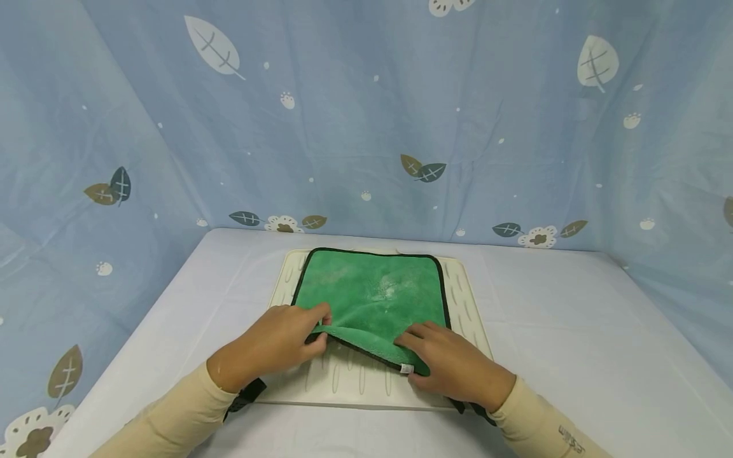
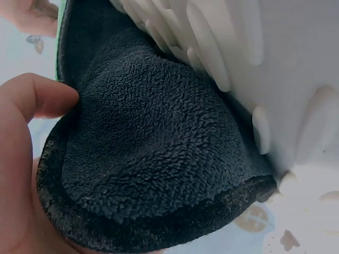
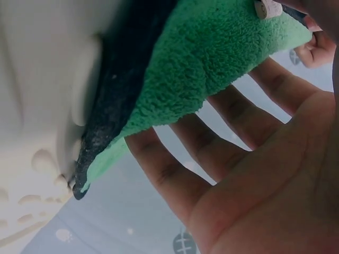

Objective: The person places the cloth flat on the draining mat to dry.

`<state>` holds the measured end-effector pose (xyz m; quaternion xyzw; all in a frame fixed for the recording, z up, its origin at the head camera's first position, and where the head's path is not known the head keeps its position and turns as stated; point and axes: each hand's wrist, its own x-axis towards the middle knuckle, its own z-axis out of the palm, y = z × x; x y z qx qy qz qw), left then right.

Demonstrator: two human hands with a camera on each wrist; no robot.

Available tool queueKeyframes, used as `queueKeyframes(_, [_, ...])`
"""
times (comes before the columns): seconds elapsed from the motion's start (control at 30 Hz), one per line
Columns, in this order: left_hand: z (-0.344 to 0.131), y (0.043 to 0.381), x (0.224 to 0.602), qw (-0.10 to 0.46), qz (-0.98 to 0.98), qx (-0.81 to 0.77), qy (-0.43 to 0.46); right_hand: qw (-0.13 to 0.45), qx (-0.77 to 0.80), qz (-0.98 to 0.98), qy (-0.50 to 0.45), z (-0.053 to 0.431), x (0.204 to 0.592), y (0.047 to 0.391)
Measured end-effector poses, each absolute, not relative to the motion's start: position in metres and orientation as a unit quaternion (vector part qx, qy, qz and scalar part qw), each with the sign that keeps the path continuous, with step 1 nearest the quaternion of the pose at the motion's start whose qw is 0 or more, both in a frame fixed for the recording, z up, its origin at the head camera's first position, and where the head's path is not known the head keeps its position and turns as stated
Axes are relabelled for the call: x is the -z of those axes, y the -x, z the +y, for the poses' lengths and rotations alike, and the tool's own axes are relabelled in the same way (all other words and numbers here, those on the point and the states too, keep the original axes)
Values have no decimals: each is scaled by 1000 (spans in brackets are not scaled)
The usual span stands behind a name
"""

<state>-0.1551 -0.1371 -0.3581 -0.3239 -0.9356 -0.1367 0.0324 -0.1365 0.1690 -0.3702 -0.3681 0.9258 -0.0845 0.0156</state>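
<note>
A green plush cloth (image 1: 366,280) with a black border lies on a cream ribbed mat (image 1: 349,385), its front edge raised and folded back. My left hand (image 1: 280,343) pinches that edge near the left corner. In the left wrist view the cloth's dark grey underside (image 2: 143,121) faces the camera, beside the thumb of the left hand (image 2: 16,137). At the front right corner my right hand (image 1: 455,362) holds the cloth, thumb close to a small white tag (image 1: 406,368). The right wrist view shows the fingers (image 3: 212,148) spread against the green pile.
Under the mat is a table with a white cover (image 1: 561,318). A blue curtain (image 1: 355,127) printed with leaves and flowers hangs behind and along both sides. Raised oval ribs (image 1: 472,318) run across the mat.
</note>
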Motion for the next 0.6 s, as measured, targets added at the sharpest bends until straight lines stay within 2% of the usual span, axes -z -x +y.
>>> queueKeyframes(0.2, [-137,154,358,27,-935,144,324,32,82,934,346,167,371,135])
queueKeyframes(0.47, [-137,154,358,28,-934,143,326,-15,63,929,364,165,371,134])
queueKeyframes(0.6, [-138,154,357,16,-935,143,323,-19,66,929,364,166,371,133])
